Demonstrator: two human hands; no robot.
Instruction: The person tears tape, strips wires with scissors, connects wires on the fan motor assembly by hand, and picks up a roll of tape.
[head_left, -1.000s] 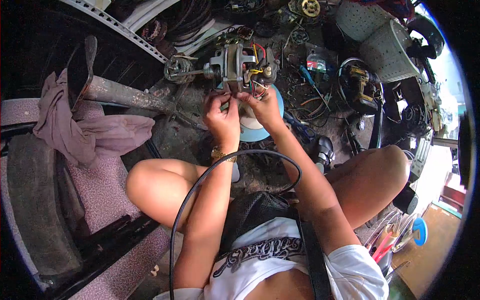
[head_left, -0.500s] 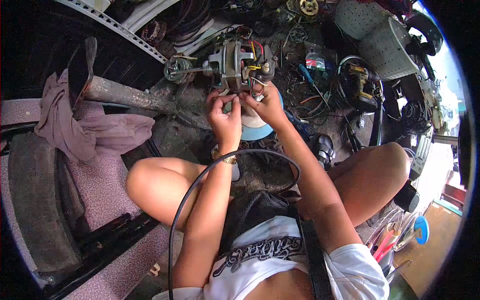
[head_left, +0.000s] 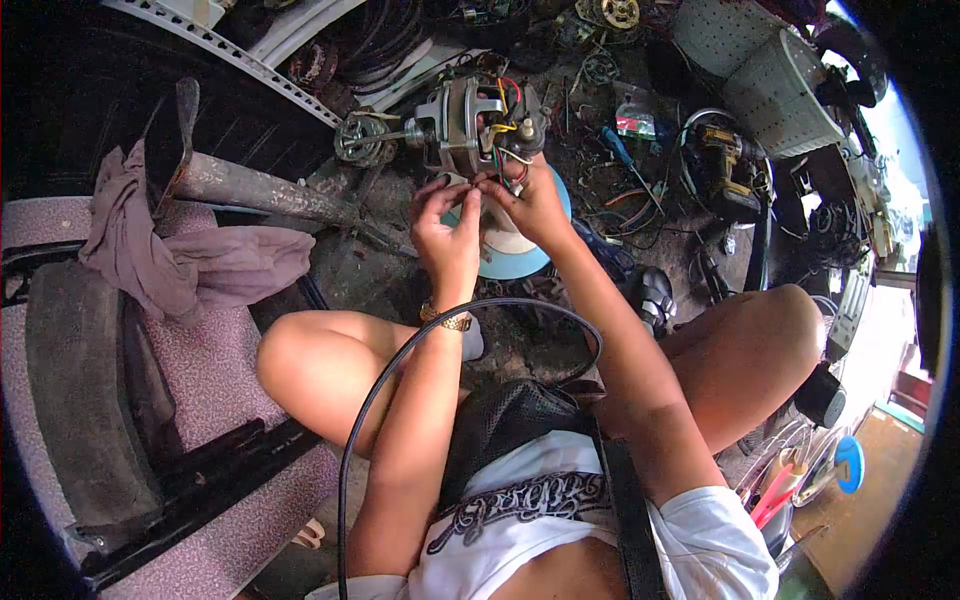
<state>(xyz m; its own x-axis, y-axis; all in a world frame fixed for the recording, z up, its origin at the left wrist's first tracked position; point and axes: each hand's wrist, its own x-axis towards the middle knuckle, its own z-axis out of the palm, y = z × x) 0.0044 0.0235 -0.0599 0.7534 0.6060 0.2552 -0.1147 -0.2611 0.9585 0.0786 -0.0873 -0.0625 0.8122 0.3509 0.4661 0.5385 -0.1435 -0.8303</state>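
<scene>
A fan motor [head_left: 460, 125] with a metal shaft pointing left stands on a round base with a light-blue rim [head_left: 518, 264]. Red, yellow, white and green wires [head_left: 507, 160] hang from its right side down to my fingers. Just below the motor, my left hand [head_left: 447, 232] is closed in a pinch, its fingertips meeting those of the other hand; what it grips is too small to make out. My right hand [head_left: 532, 205] is also closed, thumb and finger pinched at the lower end of the wires. Its other fingers are partly hidden behind the wires.
A blue-handled screwdriver [head_left: 618, 148] lies right of the motor, near a cordless drill [head_left: 732, 165]. White perforated baskets [head_left: 785, 95] stand at the upper right. At left are a rusty metal tube [head_left: 265, 190] and a cloth [head_left: 235, 262]. A black cable [head_left: 352, 450] arches over my forearms.
My pinched fingertips have shifted very slightly beneath the motor and stay together. The whole view has moved a little; the motor and base otherwise look the same.
</scene>
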